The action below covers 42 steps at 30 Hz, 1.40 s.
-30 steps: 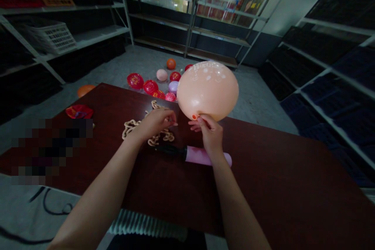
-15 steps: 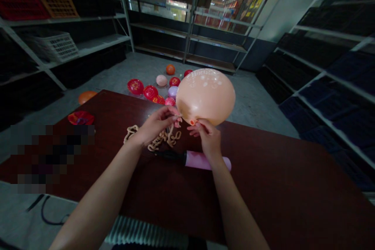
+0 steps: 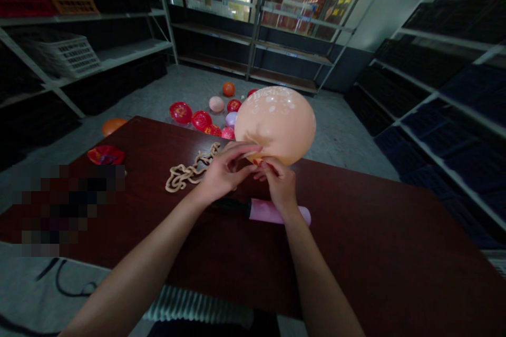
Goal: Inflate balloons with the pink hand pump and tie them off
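Observation:
A large peach balloon (image 3: 276,121) with white printing floats over the far edge of the table. My right hand (image 3: 281,181) pinches its neck, where a small orange-red ring of rubber shows between the fingers. My left hand (image 3: 227,168) is at the neck too, fingers curved and thumb close to the right fingertips, holding a beige string (image 3: 185,174); the end in its fingers is hidden. The rest of the string lies in loops left of that hand. Below both hands lies a pink balloon pump (image 3: 264,210) with a black nozzle end, partly covered by my right wrist.
A red balloon packet (image 3: 106,155) lies on the dark table (image 3: 375,237) at left, near a blurred-out patch. Several balloons, among them a red one (image 3: 181,112), rest on the floor beyond. Metal shelves (image 3: 213,34) with crates stand around.
My left hand has moved right, from beside the balloon to its neck against my right fingers. The string has shifted and stretches out more behind the left hand.

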Motion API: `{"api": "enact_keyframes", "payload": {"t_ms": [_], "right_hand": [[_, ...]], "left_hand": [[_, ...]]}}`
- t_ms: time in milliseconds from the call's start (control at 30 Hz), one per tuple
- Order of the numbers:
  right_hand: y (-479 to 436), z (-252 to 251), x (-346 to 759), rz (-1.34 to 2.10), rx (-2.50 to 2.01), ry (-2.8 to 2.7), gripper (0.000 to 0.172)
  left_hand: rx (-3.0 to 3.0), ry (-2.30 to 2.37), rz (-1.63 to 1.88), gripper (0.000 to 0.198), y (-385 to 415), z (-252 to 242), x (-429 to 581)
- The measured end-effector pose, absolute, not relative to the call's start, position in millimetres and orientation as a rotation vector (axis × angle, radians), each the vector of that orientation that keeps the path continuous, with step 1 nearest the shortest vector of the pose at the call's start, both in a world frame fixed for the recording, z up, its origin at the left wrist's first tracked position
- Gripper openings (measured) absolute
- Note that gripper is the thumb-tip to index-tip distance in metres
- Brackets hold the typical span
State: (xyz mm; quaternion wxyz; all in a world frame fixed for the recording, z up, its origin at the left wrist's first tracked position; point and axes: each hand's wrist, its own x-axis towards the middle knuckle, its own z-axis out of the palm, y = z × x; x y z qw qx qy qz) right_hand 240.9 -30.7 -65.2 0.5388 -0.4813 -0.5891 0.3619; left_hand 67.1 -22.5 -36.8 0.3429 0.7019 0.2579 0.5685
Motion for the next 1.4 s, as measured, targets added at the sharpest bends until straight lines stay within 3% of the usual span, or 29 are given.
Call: {"api": "enact_keyframes", "payload": {"t_ms": [300, 633, 833, 1033, 1233, 1400], "right_hand": [[-35.1, -57.7, 235.6, 1.063, -0.954, -1.418, 0.025], [-37.2, -58.9, 228.2, 1.227, -0.96, -1.314, 0.039], [-37.3, -51.6, 233.7, 1.245, -0.954, -1.367, 0.034], [-44.2, -46.3, 238.8, 1.408, -0.871, -1.414, 0.067], [-46.3, -45.8, 235.8, 1.311, -0.85, -1.348, 0.039], [-44.4, -42.4, 233.2, 1.209, -0.842, -1.263, 0.049]], "left_hand": [[2.263, 0.662, 1.434, 0.04, -22.7, -29.8, 61.2], [2.306, 0.577, 1.589, 0.021, -31.1, -29.1, 63.9], [2.274, 0.628, 1.641, 0.018, -37.0, -32.6, 65.1], [2.271, 0.708, 1.58, 0.017, -31.1, -28.4, 57.7], [2.256, 0.669, 1.49, 0.02, -26.9, -22.5, 54.6], [1.937, 0.772, 1.452, 0.015, -25.5, -21.5, 55.5]]}}
